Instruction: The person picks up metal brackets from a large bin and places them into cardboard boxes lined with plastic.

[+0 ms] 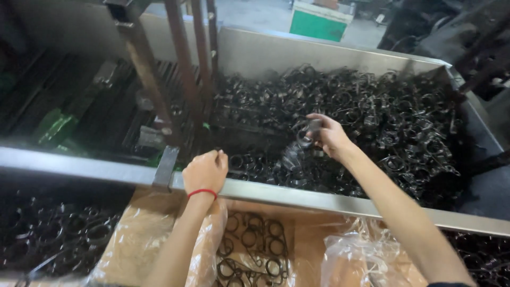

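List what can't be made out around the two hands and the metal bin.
- Head view: the right hand grips something dark over the heap of black clips; motion blur hides its shape.
- Left hand: its closed fingers hide whatever lies under them at the bin rim.
- The lined box below is cut off by the bottom edge.

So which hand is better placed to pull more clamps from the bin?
Right, probably. The right hand is already in the clamp pile, closed on a dark bunch, while the left hand sits fisted at the bin's front rim.
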